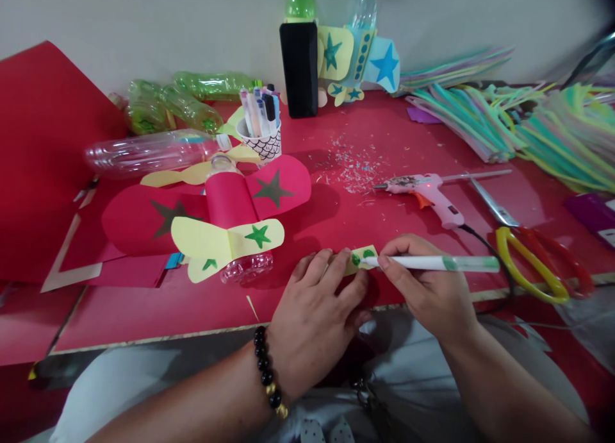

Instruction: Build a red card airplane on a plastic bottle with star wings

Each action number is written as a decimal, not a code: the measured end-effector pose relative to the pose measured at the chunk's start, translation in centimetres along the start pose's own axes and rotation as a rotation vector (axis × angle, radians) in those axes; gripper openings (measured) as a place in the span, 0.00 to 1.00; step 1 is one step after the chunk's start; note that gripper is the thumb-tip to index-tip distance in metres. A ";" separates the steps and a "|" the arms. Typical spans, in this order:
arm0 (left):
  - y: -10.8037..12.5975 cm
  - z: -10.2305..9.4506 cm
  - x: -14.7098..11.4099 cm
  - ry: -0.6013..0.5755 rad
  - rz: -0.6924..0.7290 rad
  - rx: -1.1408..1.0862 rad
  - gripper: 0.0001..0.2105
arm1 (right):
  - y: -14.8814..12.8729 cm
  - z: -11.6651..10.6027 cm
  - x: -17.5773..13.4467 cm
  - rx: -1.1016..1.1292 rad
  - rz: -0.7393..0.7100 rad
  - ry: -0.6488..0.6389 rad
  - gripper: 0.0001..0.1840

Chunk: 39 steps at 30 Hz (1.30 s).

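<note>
My right hand [427, 289] is closed around a white marker with a green end [423, 262], its tip touching a small yellow paper strip [369, 253]. Green dots show on the strip near the tip. Fingers spread, my left hand [321, 308] lies flat over the strip's left part and hides it. To the left lies a clear bottle wrapped in red paper [231, 199], with red wings and yellow tail pieces bearing green stars.
A pink glue gun [425, 190] and yellow-and-red-handled scissors [531, 263] lie at right. Behind stand a cup of markers [262, 135], a black phone [298, 70] and a blue bottle plane [362, 52]. Green bottles [192, 106] lie at back left, pipe cleaners [480, 122] at back right.
</note>
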<state>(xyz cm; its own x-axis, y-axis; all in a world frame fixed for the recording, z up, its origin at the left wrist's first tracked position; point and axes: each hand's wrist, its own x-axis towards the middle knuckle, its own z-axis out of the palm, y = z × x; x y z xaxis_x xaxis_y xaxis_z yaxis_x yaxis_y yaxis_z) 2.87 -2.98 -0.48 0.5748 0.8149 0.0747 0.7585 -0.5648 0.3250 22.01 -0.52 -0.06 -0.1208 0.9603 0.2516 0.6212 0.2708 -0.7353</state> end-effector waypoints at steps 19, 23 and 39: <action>0.0 -0.1 0.1 0.003 -0.007 0.003 0.20 | 0.1 0.1 0.1 -0.003 -0.052 -0.004 0.04; 0.0 0.0 0.2 0.000 -0.004 -0.003 0.21 | 0.1 0.1 0.0 -0.001 -0.072 -0.038 0.03; -0.1 0.0 0.1 0.012 0.004 0.001 0.20 | 0.1 0.0 0.1 -0.018 -0.056 0.012 0.03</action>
<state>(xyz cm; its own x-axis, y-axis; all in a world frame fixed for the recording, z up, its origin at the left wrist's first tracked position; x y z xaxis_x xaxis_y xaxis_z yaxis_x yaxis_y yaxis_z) 2.89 -2.87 -0.52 0.5738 0.8143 0.0872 0.7569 -0.5679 0.3234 22.03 -0.39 -0.13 -0.1462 0.9428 0.2995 0.6279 0.3224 -0.7084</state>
